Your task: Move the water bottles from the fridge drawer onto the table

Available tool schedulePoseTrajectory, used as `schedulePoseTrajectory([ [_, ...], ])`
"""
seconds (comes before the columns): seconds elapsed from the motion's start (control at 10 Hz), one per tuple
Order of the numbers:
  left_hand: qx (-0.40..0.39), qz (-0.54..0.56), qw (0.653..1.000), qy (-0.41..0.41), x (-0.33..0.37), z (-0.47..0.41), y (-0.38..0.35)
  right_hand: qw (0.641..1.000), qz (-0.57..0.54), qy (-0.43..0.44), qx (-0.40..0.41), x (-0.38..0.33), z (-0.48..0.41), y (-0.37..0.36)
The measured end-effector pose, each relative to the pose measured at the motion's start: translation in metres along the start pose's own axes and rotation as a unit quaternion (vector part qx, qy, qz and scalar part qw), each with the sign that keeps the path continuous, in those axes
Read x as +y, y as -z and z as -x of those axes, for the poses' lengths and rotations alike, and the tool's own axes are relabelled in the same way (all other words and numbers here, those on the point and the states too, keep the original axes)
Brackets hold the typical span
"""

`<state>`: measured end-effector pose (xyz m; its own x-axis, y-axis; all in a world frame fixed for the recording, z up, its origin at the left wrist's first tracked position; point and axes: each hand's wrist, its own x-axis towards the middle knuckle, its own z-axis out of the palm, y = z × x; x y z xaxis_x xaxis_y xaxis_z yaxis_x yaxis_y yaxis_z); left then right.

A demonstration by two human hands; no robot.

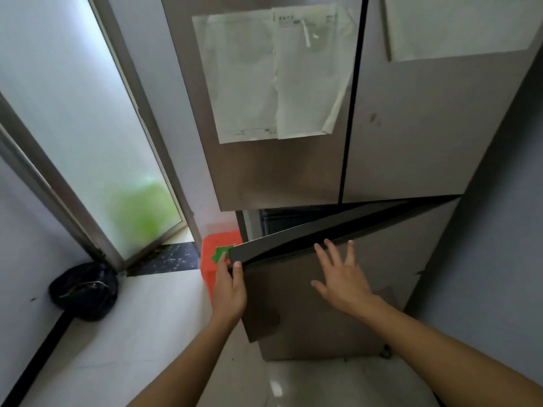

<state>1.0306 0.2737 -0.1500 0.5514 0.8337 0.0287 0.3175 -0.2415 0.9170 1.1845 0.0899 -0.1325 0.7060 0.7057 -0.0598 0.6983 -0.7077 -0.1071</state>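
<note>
Left grip [229,284] pinches a corner of the fridge drawer front [293,306]; right grip [342,279] is spread apart, holding nothing. I judge one-sided pulling could skew and jam it.

Left: frosted glass door [97,136] in a grey metal frame, with a green blur [144,210] showing low behind the pane. At its foot runs a dark speckled threshold [170,258]. A dark bag [83,290] lies on the white floor [132,333] in the corner. An orange container [213,277] bearing a green patch [221,252] stands just right of the threshold. Upper centre: 2 overlapping paper sheets [264,83]. Upper right: 1 further sheet [458,24].
</note>
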Motion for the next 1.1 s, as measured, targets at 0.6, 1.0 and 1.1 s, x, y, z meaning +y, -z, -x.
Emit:
schedulePoseTrajectory([
  [0.6,-0.021,0.092,0.995,0.029,0.039,-0.165,-0.015,0.992,0.052,-0.112,0.001,-0.054,-0.109,0.001],
  [1.0,-0.065,0.021,0.996,-0.052,0.025,-0.178,0.002,0.957,-0.171,-0.060,0.227,-0.050,-0.106,0.092],
  [1.1,-0.052,-0.011,0.997,-0.054,0.026,-0.177,0.005,0.853,-0.346,0.038,0.389,-0.049,-0.097,0.173],
])
